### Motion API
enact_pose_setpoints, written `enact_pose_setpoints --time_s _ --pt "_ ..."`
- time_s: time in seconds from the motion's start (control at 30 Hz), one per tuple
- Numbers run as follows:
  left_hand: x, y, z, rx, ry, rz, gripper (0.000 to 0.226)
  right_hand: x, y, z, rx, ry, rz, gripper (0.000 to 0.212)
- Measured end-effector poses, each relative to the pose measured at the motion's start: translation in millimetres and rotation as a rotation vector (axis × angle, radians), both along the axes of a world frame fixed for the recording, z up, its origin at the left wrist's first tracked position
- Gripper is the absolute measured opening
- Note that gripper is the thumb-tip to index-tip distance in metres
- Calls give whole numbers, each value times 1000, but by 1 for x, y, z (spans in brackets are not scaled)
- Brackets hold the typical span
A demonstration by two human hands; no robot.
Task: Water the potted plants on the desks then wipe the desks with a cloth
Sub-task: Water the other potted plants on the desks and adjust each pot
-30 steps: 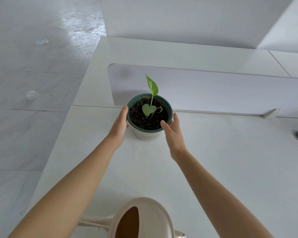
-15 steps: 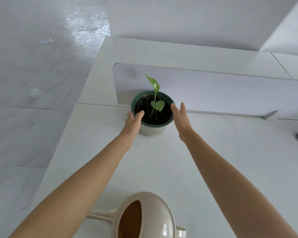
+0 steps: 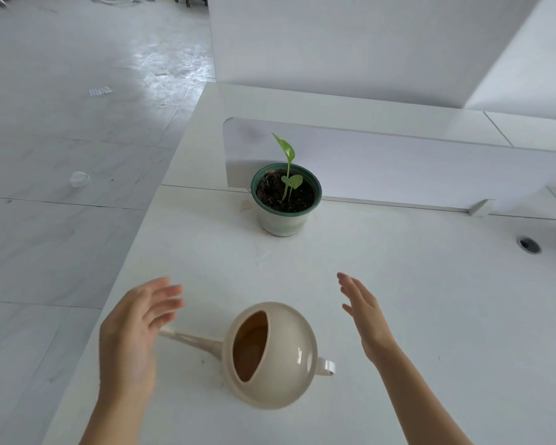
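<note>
- The desk [image 3: 430, 316]: its left edge drops to the floor just beside the left hand [image 3: 132, 332]. Open surface lies between can and pot, and broadly to the right.
- The divider panel [image 3: 430, 168]: upright along the far side, closing off room behind the pot.
- The watering can [image 3: 276, 354]: stands near, spout pointing left, handle right, no hand on it.
- The potted plant [image 3: 284, 203]: far centre, upright, just beside the panel.
- Left hand and right hand [image 3: 366, 316]: both spread, holding nothing, either side of the can.
- Judgement: the watering step is in hand. The next move calls for gripping the handle, lifting, and turning the spout towards the soil.
</note>
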State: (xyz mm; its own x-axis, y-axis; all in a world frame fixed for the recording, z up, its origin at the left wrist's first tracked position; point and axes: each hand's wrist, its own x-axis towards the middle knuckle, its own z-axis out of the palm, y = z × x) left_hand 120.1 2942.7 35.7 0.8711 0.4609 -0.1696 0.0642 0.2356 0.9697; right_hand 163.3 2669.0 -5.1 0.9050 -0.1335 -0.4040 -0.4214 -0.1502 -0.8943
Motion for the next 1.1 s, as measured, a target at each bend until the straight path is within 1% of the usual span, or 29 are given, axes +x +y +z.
enact_pose_setpoints --time_s 0.07,0.13,0.23,0.3,0.37,0.4,0.5,0.6,0.67,0.8,0.9,1.1 --pt "-25 5 -18 19 16 108 28 -22 0 -5 -37 22 31 39" --pt "-41 11 -36 -4 52 192 28 -40 2 -10 -77 29 73 39" --pt "-50 15 -65 -37 169 262 26 -59 7 -19 -145 32 115 38" --pt "-51 13 -81 -74 231 233 26 -69 12 -25 -174 26 110 42" --pt "-50 9 -87 -143 273 164 36 -79 16 -31 -170 19 119 44" --pt "-50 6 -88 -160 279 120 39 -83 18 -35 -167 21 129 43" --pt "-46 2 -83 -173 255 5 42 -91 21 -44 -165 31 123 28" --pt "-40 3 -78 -142 201 -81 41 -94 23 -45 -185 4 111 25" --pt "-38 4 -77 -147 173 -104 37 -95 24 -44 -192 -8 119 24" --pt "-37 7 -77 -185 163 -112 36 -98 25 -45 -168 29 111 24" --pt "-36 7 -76 -222 143 -121 30 -99 26 -45 -138 40 102 23" --pt "-38 8 -75 -251 94 -184 36 -99 28 -41 -158 18 51 24"
